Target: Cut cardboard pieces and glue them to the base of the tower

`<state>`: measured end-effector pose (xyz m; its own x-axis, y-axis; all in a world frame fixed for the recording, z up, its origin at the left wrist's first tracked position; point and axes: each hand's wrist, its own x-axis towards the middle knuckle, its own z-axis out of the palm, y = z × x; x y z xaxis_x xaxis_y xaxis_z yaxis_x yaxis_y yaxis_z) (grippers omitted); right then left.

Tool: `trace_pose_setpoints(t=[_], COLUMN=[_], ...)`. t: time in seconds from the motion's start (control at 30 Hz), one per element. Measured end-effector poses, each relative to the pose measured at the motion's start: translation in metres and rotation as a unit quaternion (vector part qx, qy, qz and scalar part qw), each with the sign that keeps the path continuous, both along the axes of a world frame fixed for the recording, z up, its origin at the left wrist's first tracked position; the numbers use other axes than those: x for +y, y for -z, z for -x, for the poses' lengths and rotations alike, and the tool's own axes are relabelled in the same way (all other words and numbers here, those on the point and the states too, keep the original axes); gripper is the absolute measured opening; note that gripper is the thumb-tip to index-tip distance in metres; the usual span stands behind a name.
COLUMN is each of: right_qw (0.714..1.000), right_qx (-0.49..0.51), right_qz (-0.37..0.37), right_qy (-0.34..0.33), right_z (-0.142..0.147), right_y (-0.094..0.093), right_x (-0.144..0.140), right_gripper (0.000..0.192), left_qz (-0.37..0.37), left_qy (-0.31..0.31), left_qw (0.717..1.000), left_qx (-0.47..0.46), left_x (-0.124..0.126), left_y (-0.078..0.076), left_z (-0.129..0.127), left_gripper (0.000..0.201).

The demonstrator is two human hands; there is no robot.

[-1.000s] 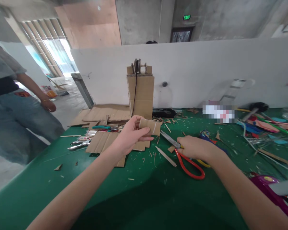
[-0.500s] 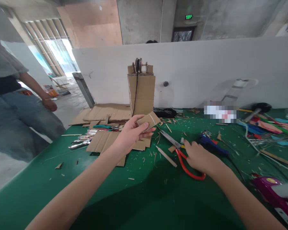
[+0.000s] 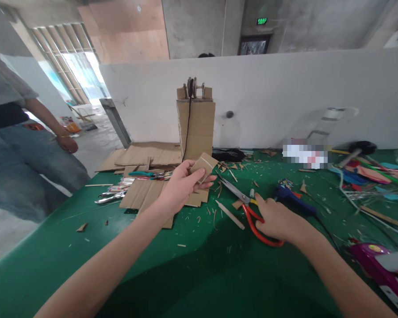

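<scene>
My left hand pinches a small square piece of cardboard with a pale line across it, held above the table. Closed around one red handle of the scissors is my right hand; the blades point up and left. A small grey cylinder is right by its fingertips. A thin white stick lies between the hands. Behind my left hand stands an upright cardboard tower with a spool-like wheel and black cord on top.
Cardboard sheets, pliers and a silver tool lie on the left. A blue glue gun, a purple device and coloured scraps lie right. A white panel closes the back; a person stands left.
The cardboard piece has turned slightly in my left hand. My right hand's fingers have settled further onto the scissors' handle, and the scissors have barely moved.
</scene>
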<state>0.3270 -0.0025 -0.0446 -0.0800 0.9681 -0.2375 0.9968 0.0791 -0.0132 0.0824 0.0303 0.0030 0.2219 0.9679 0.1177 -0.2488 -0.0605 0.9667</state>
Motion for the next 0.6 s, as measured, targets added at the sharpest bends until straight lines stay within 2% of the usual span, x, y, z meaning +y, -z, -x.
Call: trace_pose_setpoints(t=[0.1,0.2,0.27,0.33,0.4,0.43,0.5,0.6], right_qw=[1.000,0.996,0.990,0.984,0.971,0.960,0.928,0.883], right_qx=[0.007,-0.019,-0.016,0.055,0.187,0.256,0.367,0.449], right_qz=[-0.007,-0.083,-0.140,-0.166,-0.140,-0.111,-0.044,0.018], right_qy=[-0.006,-0.020,0.002,0.043,0.055,0.038,-0.032,-0.134], right_z=[0.003,0.007,0.008,0.008,0.005,0.003,-0.001,-0.005], right_y=[0.001,0.003,0.002,-0.001,-0.005,-0.008,-0.012,-0.014], right_x=[-0.002,-0.001,0.002,0.006,0.009,0.009,0.008,0.001], right_gripper=[0.075,0.069,0.064,0.062,0.065,0.065,0.062,0.050], left_qz=[0.003,-0.001,-0.009,-0.018,-0.025,-0.028,-0.035,-0.041], left_qy=[-0.001,-0.017,-0.027,-0.034,-0.044,-0.050,-0.062,-0.090], left_qw=[1.000,1.000,1.000,0.999,0.999,0.998,0.997,0.995], left_qx=[0.006,0.009,0.010,0.011,0.013,0.011,0.004,-0.017], left_x=[0.000,0.002,0.004,0.006,0.008,0.008,0.010,0.013], left_y=[0.001,0.004,0.006,0.007,0.008,0.009,0.009,0.010], left_z=[-0.001,-0.001,-0.001,0.000,0.001,0.001,0.001,0.000], left_gripper=[0.016,0.016,0.015,0.013,0.012,0.012,0.014,0.017])
